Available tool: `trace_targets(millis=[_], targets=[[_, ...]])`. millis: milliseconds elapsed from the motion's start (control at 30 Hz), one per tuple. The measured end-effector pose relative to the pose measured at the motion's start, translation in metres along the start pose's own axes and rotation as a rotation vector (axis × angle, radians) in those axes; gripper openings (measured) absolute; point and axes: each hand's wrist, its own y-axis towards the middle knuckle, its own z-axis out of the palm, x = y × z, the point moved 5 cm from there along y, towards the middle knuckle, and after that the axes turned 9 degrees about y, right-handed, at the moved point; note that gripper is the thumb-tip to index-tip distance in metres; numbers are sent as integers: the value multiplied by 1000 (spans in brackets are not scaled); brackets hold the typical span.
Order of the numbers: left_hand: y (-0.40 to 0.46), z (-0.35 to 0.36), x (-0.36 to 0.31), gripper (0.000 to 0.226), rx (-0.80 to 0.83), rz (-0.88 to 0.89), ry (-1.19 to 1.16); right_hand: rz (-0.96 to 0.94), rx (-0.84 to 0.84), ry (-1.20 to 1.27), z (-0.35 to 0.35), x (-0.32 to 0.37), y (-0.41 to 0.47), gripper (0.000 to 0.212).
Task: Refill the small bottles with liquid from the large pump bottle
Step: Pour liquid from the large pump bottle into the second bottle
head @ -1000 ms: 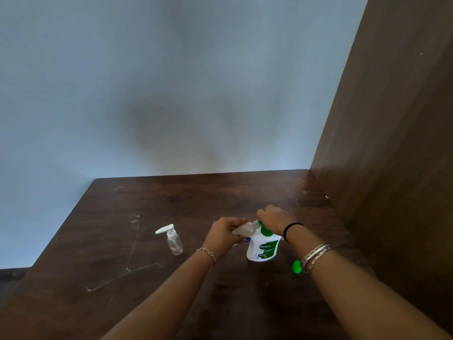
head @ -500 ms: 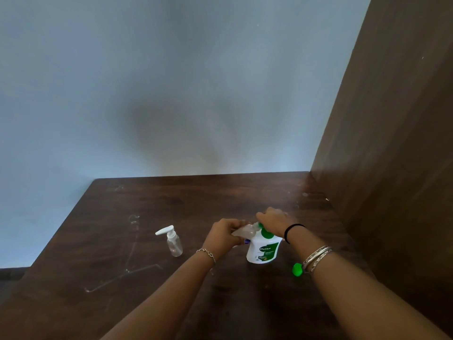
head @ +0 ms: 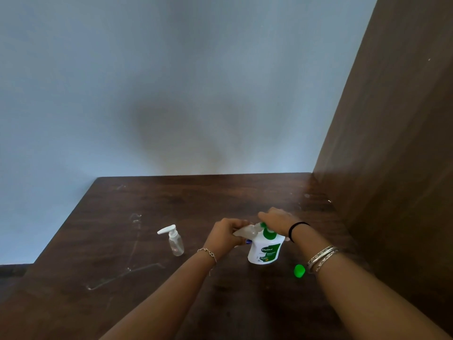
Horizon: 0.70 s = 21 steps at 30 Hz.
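Observation:
The large white pump bottle (head: pixel 266 251) with a green label stands on the dark wooden table (head: pixel 152 290). My right hand (head: pixel 277 220) lies palm down on its green pump head (head: pixel 264 226) and presses it. My left hand (head: pixel 224 235) grips a small clear bottle (head: pixel 245 232), tilted with its mouth at the pump's nozzle. A second small clear bottle (head: pixel 175 242) with a white pump top stands upright to the left, apart from both hands.
A small green cap (head: pixel 299 270) lies on the table just beside my right wrist. A brown wooden panel (head: pixel 392 168) walls off the right side, and a pale wall runs along the table's far edge. Faint scratches mark the table at the left.

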Motion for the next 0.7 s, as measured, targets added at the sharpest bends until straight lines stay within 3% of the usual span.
trace_targets(millis=[200, 700], targets=[[0, 3, 1, 48, -3, 2, 5, -27, -60, -45, 4, 2, -1, 30], [3, 5, 5, 49, -4, 0, -16, 4, -28, -49, 3, 1, -2, 26]])
